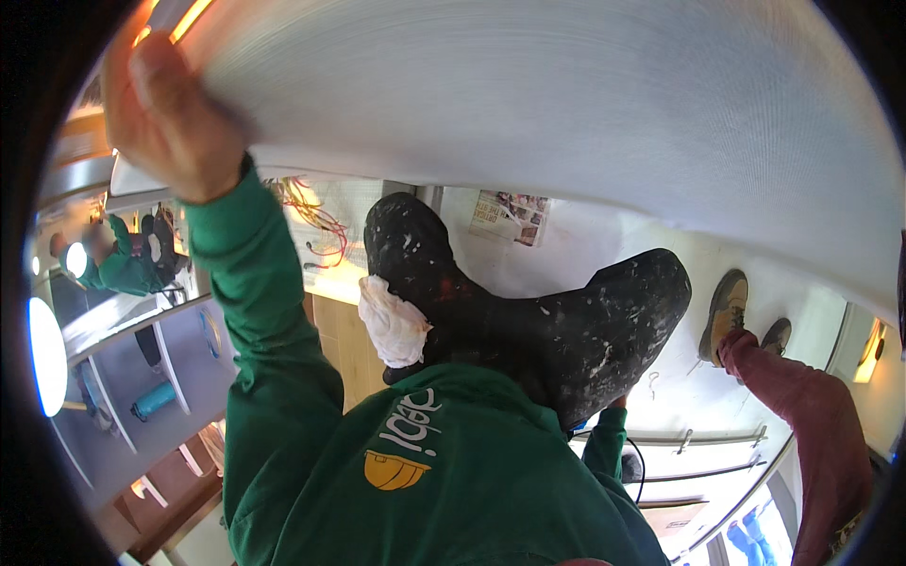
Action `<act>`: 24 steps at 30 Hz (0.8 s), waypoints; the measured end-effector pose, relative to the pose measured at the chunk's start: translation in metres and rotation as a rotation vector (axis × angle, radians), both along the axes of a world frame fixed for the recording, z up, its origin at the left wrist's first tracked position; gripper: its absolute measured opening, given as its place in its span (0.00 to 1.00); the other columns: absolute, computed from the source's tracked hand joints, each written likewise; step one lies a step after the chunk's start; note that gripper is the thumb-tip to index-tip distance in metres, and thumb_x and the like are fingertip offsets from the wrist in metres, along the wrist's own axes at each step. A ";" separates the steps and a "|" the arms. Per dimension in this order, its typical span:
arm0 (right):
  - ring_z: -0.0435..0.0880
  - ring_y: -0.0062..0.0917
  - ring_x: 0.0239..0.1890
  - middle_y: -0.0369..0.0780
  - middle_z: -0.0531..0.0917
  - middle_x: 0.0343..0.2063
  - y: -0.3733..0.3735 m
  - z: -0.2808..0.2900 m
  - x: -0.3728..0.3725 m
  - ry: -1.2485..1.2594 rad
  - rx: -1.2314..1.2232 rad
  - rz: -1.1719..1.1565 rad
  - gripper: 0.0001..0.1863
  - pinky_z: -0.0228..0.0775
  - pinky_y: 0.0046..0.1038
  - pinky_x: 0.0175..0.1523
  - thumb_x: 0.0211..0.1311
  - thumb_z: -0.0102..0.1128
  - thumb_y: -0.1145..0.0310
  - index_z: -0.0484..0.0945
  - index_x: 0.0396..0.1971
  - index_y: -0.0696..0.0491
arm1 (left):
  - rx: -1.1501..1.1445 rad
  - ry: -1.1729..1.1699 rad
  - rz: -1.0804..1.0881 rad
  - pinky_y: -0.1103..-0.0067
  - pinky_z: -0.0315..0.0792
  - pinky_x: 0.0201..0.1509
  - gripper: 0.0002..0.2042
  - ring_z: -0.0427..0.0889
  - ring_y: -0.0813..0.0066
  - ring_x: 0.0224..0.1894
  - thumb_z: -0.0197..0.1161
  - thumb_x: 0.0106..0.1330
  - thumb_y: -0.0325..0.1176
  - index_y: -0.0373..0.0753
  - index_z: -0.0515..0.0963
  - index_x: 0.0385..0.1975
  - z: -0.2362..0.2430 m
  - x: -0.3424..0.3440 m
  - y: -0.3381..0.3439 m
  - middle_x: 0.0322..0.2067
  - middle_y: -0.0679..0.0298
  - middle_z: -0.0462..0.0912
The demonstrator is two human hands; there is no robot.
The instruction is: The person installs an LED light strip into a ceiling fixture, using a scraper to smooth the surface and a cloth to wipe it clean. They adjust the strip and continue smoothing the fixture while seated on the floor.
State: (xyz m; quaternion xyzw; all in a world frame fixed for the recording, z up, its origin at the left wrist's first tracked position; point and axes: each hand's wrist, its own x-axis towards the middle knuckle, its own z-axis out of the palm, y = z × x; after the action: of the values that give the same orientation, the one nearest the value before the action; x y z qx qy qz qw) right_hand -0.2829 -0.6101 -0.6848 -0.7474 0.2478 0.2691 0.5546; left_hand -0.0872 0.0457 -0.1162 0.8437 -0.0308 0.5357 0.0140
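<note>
Apparently, handling is under way, its completion indeterminable: the left hand (179,118) overlaps the left end of a pale panel (528,104) spanning the upper view, fingers too blurred to judge; the right hand (618,402) shows no clear fingers.

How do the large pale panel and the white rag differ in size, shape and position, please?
Size: the panel spans most of the picture's upper part; the rag is far smaller. Shape: the panel looks broad and smooth, the rag crumpled. Position: the panel's left end is by the left hand, while the rag is against the black trousers. Both are pale.
</note>
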 end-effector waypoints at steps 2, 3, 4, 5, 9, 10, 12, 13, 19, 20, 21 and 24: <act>0.70 0.46 0.67 0.49 0.78 0.60 0.007 -0.025 -0.028 0.010 -0.239 0.231 0.31 0.65 0.45 0.69 0.66 0.65 0.62 0.71 0.65 0.59 | -0.053 0.105 0.054 0.64 0.84 0.53 0.33 0.87 0.56 0.49 0.36 0.81 0.55 0.29 0.76 0.60 -0.006 -0.004 0.010 0.51 0.44 0.84; 0.68 0.47 0.68 0.50 0.78 0.61 0.012 -0.033 -0.039 -0.007 -0.327 0.317 0.32 0.64 0.45 0.70 0.65 0.66 0.62 0.70 0.66 0.59 | -0.073 0.165 0.080 0.64 0.84 0.52 0.34 0.88 0.57 0.48 0.33 0.81 0.56 0.30 0.76 0.60 -0.005 -0.010 0.019 0.51 0.45 0.84; 0.67 0.48 0.69 0.51 0.77 0.62 0.018 -0.038 -0.048 -0.034 -0.397 0.385 0.33 0.63 0.45 0.71 0.64 0.67 0.62 0.69 0.66 0.60 | -0.144 0.177 0.083 0.66 0.82 0.50 0.32 0.87 0.60 0.46 0.37 0.80 0.55 0.31 0.78 0.58 -0.006 -0.012 0.031 0.48 0.47 0.85; 0.65 0.49 0.70 0.51 0.76 0.62 0.024 -0.041 -0.054 -0.069 -0.453 0.418 0.35 0.62 0.45 0.72 0.63 0.67 0.62 0.69 0.67 0.60 | -0.249 0.191 0.037 0.68 0.79 0.47 0.31 0.86 0.62 0.43 0.40 0.79 0.55 0.33 0.80 0.56 -0.008 -0.013 0.045 0.44 0.49 0.86; 0.58 0.53 0.75 0.55 0.73 0.65 0.034 -0.030 -0.066 -0.208 -0.644 0.315 0.40 0.56 0.45 0.76 0.60 0.70 0.61 0.66 0.69 0.62 | -0.351 0.379 0.101 0.70 0.74 0.52 0.28 0.82 0.64 0.49 0.43 0.81 0.51 0.34 0.80 0.58 0.007 -0.018 0.085 0.49 0.52 0.85; 0.57 0.54 0.76 0.56 0.73 0.66 0.033 -0.025 -0.069 -0.136 -0.683 0.208 0.41 0.55 0.45 0.77 0.59 0.70 0.61 0.66 0.69 0.63 | -0.243 0.433 0.202 0.70 0.73 0.54 0.27 0.81 0.63 0.52 0.42 0.81 0.51 0.34 0.79 0.59 0.016 -0.020 0.089 0.51 0.52 0.84; 0.57 0.54 0.75 0.56 0.70 0.68 0.023 -0.013 -0.079 -0.158 -0.708 0.007 0.44 0.56 0.43 0.77 0.57 0.72 0.58 0.64 0.70 0.64 | -0.138 0.544 0.250 0.70 0.67 0.63 0.31 0.77 0.61 0.60 0.39 0.81 0.55 0.35 0.75 0.64 0.037 -0.020 0.086 0.59 0.54 0.80; 0.58 0.54 0.75 0.56 0.71 0.67 0.018 -0.006 -0.086 -0.074 -0.703 -0.053 0.45 0.56 0.43 0.77 0.57 0.72 0.57 0.64 0.69 0.65 | -0.073 0.564 0.334 0.70 0.62 0.69 0.34 0.73 0.61 0.65 0.36 0.81 0.59 0.35 0.71 0.69 0.047 -0.016 0.082 0.64 0.56 0.77; 0.60 0.52 0.74 0.60 0.65 0.70 0.021 0.030 -0.171 0.173 -0.665 -0.223 0.46 0.58 0.41 0.76 0.55 0.74 0.55 0.65 0.69 0.63 | -0.248 0.768 0.407 0.68 0.70 0.68 0.37 0.77 0.63 0.62 0.43 0.78 0.63 0.33 0.70 0.68 0.080 0.022 0.035 0.63 0.53 0.76; 0.60 0.52 0.75 0.60 0.63 0.71 0.030 0.033 -0.184 0.170 -0.684 -0.182 0.47 0.58 0.41 0.77 0.54 0.74 0.56 0.65 0.70 0.61 | -0.259 0.765 0.353 0.69 0.71 0.66 0.36 0.78 0.63 0.60 0.43 0.78 0.63 0.33 0.71 0.67 0.080 0.025 0.027 0.62 0.53 0.77; 0.60 0.52 0.75 0.60 0.61 0.72 0.041 0.037 -0.198 0.174 -0.703 -0.139 0.48 0.58 0.41 0.77 0.53 0.75 0.56 0.64 0.71 0.59 | -0.269 0.762 0.305 0.70 0.72 0.64 0.36 0.79 0.64 0.58 0.44 0.78 0.62 0.33 0.71 0.66 0.079 0.030 0.022 0.60 0.54 0.78; 0.60 0.53 0.75 0.59 0.55 0.75 0.081 0.039 -0.227 0.213 -0.617 -0.145 0.51 0.62 0.43 0.74 0.50 0.77 0.59 0.60 0.74 0.56 | -0.295 0.782 0.217 0.72 0.75 0.59 0.34 0.80 0.66 0.52 0.46 0.78 0.61 0.32 0.73 0.64 0.076 0.038 0.013 0.55 0.55 0.80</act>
State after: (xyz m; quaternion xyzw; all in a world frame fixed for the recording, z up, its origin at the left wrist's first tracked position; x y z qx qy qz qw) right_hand -0.5102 -0.5293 -0.6457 -0.8282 0.4269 0.2177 0.2907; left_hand -0.0488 0.0588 -0.0400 0.9705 0.1426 0.1726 0.0889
